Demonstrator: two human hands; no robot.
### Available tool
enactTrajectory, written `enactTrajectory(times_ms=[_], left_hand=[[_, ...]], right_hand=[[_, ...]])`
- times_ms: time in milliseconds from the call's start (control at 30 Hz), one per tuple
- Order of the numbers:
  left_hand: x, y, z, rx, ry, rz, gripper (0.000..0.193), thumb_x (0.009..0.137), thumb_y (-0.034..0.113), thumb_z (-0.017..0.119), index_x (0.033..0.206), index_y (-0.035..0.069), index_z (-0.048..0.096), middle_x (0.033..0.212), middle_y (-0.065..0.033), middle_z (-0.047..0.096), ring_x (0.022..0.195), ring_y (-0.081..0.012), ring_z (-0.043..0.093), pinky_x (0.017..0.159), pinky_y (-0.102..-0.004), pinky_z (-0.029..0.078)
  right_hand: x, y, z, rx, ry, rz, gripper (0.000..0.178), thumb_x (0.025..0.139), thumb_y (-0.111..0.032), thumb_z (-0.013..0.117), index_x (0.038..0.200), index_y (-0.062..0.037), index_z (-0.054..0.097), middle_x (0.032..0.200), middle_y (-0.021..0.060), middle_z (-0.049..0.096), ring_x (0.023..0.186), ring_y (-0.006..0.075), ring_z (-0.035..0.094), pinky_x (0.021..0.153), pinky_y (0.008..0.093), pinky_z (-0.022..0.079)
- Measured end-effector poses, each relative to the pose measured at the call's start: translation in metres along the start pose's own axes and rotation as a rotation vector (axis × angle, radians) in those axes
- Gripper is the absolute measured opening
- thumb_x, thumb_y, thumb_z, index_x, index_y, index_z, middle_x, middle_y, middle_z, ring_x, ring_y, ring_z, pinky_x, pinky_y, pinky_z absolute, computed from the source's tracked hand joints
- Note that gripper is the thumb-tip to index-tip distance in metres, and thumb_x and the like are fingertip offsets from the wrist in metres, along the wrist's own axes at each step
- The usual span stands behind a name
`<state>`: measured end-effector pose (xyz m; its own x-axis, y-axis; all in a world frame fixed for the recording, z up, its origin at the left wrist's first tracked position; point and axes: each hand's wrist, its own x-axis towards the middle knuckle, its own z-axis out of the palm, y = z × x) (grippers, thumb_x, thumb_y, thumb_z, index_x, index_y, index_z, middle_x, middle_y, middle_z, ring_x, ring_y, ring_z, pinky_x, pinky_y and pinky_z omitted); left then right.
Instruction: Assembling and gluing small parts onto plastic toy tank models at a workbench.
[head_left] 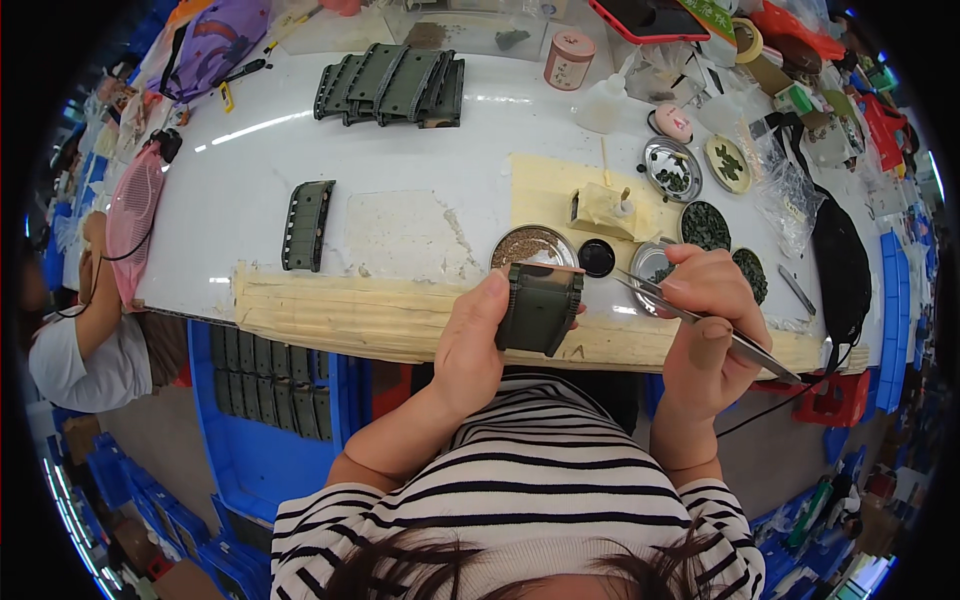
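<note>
Over the table's front edge, my left hand (470, 338) grips a dark green curved panel (540, 312) with ribbed sides and a brownish strip along its top. My right hand (712, 325) is closed around metal tweezers (752, 350). Their tips point left, toward the panel but apart from it; whether they pinch anything is too small to tell. Behind the panel sits a round tin (570, 240) of brown grains, partly hidden. A small black round pot (597, 258) stands beside it. A metal dish (637, 262) with dark bits lies behind the tweezer tips.
Similar green panels (390, 85) lie stacked at the back; a single panel (308, 225) lies at left. Dishes of green bits (705, 226), a yellow-wrapped block (605, 210) and a pink tin (570, 60) stand around. A blue crate (240, 455) holds more panels. Another person's arm (95, 290) is at far left.
</note>
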<state>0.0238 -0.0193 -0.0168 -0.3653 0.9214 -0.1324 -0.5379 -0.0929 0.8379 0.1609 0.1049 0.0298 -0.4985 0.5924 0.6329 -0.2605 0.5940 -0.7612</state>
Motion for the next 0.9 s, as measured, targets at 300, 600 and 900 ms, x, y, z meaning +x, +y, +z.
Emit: enactTrajectory(times_ms=[300, 600, 900], left_hand=[[-0.002, 0.024, -0.038, -0.082, 0.21, 0.097, 0.065, 0.101, 0.045, 0.019, 0.12, -0.007, 0.052, 0.097, -0.0185, 0.063, 0.083, -0.025, 0.062, 0.079, -0.0364, 0.05], [-0.005, 0.02, -0.039, -0.011, 0.234, 0.159, 0.06, 0.101, 0.04, 0.02, 0.119, -0.008, 0.052, 0.097, -0.0176, 0.064, 0.087, -0.0247, 0.063, 0.081, -0.0353, 0.049], [-0.005, 0.01, -0.034, 0.081, 0.159, 0.153, 0.066, 0.102, 0.044, 0.018, 0.121, -0.009, 0.051, 0.097, -0.0184, 0.064, 0.087, -0.0239, 0.063, 0.081, -0.0354, 0.05]], right_hand=[[-0.017, 0.015, -0.018, -0.028, 0.096, 0.089, 0.028, 0.092, -0.023, 0.057, 0.089, 0.0038, 0.065, 0.08, 0.0125, 0.062, 0.071, 0.0177, 0.054, 0.068, 0.0302, 0.046], [-0.019, 0.016, -0.009, 0.024, 0.083, 0.131, 0.028, 0.092, -0.022, 0.058, 0.089, 0.0042, 0.065, 0.082, 0.012, 0.061, 0.072, 0.0168, 0.053, 0.065, 0.0268, 0.041], [-0.019, 0.018, -0.016, -0.01, 0.091, 0.121, 0.026, 0.092, -0.021, 0.057, 0.09, 0.0044, 0.064, 0.082, 0.0125, 0.062, 0.073, 0.0171, 0.054, 0.065, 0.0265, 0.042]])
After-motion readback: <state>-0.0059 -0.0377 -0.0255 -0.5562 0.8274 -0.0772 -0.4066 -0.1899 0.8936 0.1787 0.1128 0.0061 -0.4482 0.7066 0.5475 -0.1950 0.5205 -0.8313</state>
